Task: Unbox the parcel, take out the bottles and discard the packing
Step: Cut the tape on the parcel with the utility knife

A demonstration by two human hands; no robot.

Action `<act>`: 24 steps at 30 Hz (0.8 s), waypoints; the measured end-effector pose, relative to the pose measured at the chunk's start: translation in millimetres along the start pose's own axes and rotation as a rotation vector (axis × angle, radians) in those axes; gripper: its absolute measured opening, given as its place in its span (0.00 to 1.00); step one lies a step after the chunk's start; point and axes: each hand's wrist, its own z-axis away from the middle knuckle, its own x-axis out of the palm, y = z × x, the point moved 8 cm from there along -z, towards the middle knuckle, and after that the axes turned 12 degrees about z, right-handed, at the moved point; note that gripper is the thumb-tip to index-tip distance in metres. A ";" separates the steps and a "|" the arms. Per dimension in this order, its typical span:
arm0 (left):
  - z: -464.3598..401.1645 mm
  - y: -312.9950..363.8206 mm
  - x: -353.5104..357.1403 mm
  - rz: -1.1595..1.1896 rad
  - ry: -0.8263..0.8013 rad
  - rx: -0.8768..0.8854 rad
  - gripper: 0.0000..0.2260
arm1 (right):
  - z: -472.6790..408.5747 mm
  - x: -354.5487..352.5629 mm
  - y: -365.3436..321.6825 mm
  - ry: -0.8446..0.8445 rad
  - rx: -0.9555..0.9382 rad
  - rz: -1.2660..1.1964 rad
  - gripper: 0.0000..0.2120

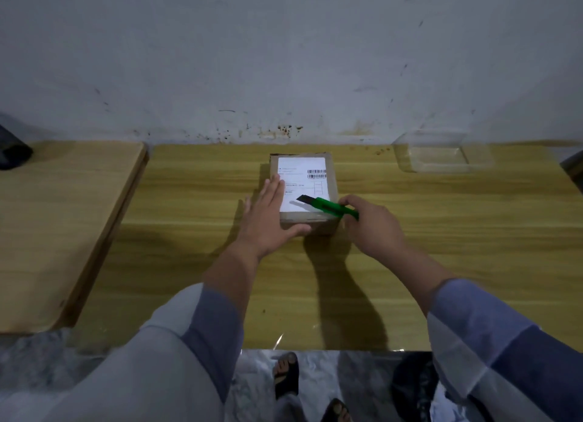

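Two hands at work: I am pressing my flat, open left hand (270, 217) on the parcel (304, 192) while my right hand (372, 226) is gripping a green cutter (335, 207) over its label

- Dim, bluish, soft and grainy throughout
- Both forearms throw long dark shadows toward the table's (441, 248) near edge
- Glare whitens the parcel label (303, 182)
- Wide-angle bending at edges
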 end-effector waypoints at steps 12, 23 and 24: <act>7.4 -10.3 -13.9 -0.194 -0.061 0.204 0.41 | 6.8 -4.0 -49.0 0.191 -0.319 0.325 0.16; 6.4 -7.2 -12.0 -0.320 -0.078 0.197 0.39 | 13.6 -4.8 -65.2 0.314 -0.406 0.465 0.15; 6.9 -6.5 -12.0 -0.317 -0.083 0.195 0.38 | 14.3 -5.1 -69.5 0.316 -0.424 0.488 0.17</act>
